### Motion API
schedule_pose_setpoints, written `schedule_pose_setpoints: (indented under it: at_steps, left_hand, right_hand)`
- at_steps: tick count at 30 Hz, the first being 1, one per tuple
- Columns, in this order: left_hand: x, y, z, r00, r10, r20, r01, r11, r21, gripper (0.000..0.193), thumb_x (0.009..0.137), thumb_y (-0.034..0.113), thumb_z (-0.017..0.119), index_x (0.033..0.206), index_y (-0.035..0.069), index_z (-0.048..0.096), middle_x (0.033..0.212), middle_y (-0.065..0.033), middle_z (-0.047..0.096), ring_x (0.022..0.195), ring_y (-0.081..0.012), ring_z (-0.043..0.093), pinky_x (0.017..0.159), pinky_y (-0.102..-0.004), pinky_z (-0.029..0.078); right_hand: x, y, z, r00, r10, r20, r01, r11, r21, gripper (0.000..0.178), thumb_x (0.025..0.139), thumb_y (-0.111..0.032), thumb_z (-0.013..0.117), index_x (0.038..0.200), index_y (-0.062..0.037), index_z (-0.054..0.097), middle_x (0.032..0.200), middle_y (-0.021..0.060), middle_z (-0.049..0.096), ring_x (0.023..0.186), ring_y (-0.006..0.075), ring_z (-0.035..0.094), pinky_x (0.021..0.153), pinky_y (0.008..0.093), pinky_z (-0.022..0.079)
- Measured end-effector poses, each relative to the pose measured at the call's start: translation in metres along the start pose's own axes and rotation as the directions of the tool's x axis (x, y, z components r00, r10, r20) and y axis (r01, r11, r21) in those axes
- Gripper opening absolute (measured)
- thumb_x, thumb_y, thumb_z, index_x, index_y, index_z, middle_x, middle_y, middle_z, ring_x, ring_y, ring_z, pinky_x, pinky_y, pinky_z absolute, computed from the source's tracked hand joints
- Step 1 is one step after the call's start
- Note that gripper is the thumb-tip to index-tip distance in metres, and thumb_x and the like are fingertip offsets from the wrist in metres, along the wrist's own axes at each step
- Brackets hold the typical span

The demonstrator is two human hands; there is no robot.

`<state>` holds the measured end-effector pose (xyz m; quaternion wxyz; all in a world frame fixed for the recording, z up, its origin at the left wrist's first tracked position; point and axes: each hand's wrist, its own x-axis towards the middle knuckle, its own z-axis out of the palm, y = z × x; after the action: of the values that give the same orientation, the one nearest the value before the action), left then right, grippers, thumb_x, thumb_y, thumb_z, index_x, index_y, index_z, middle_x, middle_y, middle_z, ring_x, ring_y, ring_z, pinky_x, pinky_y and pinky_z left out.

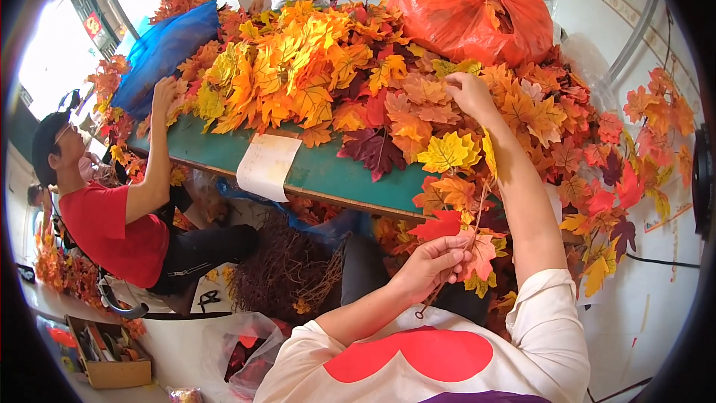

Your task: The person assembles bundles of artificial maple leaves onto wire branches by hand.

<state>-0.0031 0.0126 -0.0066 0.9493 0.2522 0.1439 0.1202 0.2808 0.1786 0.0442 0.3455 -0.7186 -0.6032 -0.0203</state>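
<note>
My left hand, low in front of my chest, is closed around the thin brown stem of an artificial leaf vine. A pinkish-orange maple leaf lies against its fingertips, with red and yellow leaves close by. My right arm stretches forward over the table. The right hand is at a heap of artificial maple leaves, its fingers curled and bent together at the leaves. What lies between those fingertips is too small to make out. Beside this forearm are bright yellow leaves.
Across the green table spreads a big mound of orange and yellow leaves. A red plastic bag and a blue bag rest on it. Brown vine stems lie below. A person in red sits left; another sits opposite.
</note>
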Motion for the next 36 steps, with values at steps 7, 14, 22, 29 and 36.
schedule_pose_setpoints:
  at_steps: [7, 14, 22, 29, 36]
  left_hand:
    - [0.002, -0.010, -0.003, 1.000, 0.003, -0.010, -0.003, 1.000, 0.021, 0.025, 0.088, 0.008, 0.054, 0.112, 0.006, 0.054, 0.095, -0.0027, 0.061, 0.073, -0.0065, 0.055, 0.059, -0.0184, 0.045]
    - [-0.001, -0.007, -0.003, 1.000, 0.010, -0.011, -0.010, 1.000, 0.020, 0.024, 0.088, 0.009, 0.055, 0.112, 0.006, 0.054, 0.093, -0.0008, 0.061, 0.072, -0.0050, 0.054, 0.058, -0.0178, 0.046]
    - [-0.001, -0.014, 0.001, 1.000, -0.002, 0.022, 0.002, 1.000, 0.009, 0.024, 0.088, 0.009, 0.055, 0.111, 0.006, 0.053, 0.092, -0.0001, 0.060, 0.071, -0.0045, 0.053, 0.058, -0.0180, 0.047]
    - [-0.001, -0.006, 0.009, 1.000, 0.013, 0.027, -0.014, 0.999, 0.029, 0.024, 0.088, 0.009, 0.053, 0.112, 0.005, 0.053, 0.092, -0.0017, 0.061, 0.072, -0.0062, 0.054, 0.059, -0.0189, 0.046]
    - [0.009, 0.002, 0.021, 0.990, 0.117, 0.080, -0.116, 0.993, -0.019, 0.023, 0.089, 0.007, 0.052, 0.112, 0.004, 0.054, 0.094, -0.0042, 0.061, 0.072, -0.0084, 0.058, 0.061, -0.0207, 0.049]
  right_hand:
    - [-0.004, -0.018, 0.043, 0.992, 0.060, 0.108, -0.030, 0.966, -0.256, 0.025, 0.072, -0.025, 0.069, 0.086, -0.0051, 0.067, 0.085, 0.0153, 0.065, 0.075, 0.0283, 0.063, 0.067, 0.0397, 0.049]
    - [0.007, -0.008, 0.033, 0.991, 0.131, 0.030, -0.130, 0.991, -0.012, 0.015, 0.070, -0.023, 0.069, 0.077, -0.0100, 0.071, 0.073, 0.0091, 0.067, 0.066, 0.0208, 0.063, 0.063, 0.0337, 0.048]
    - [0.006, -0.023, -0.001, 0.984, 0.177, -0.009, -0.164, 0.929, 0.333, 0.014, 0.073, -0.021, 0.070, 0.076, -0.0067, 0.069, 0.077, 0.0026, 0.065, 0.063, 0.0090, 0.056, 0.060, 0.0252, 0.044]
    - [-0.016, -0.036, -0.061, 0.975, -0.095, -0.199, 0.213, 0.639, 0.739, 0.005, 0.079, -0.006, 0.059, 0.075, -0.0041, 0.058, 0.104, 0.0096, 0.061, 0.096, 0.0132, 0.054, 0.089, 0.0273, 0.039]
    - [-0.092, -0.084, -0.168, 0.894, -0.340, -0.292, 0.432, 0.830, 0.354, 0.001, 0.085, -0.003, 0.051, 0.085, -0.0028, 0.050, 0.092, 0.0071, 0.060, 0.078, 0.0110, 0.058, 0.073, 0.0218, 0.044]
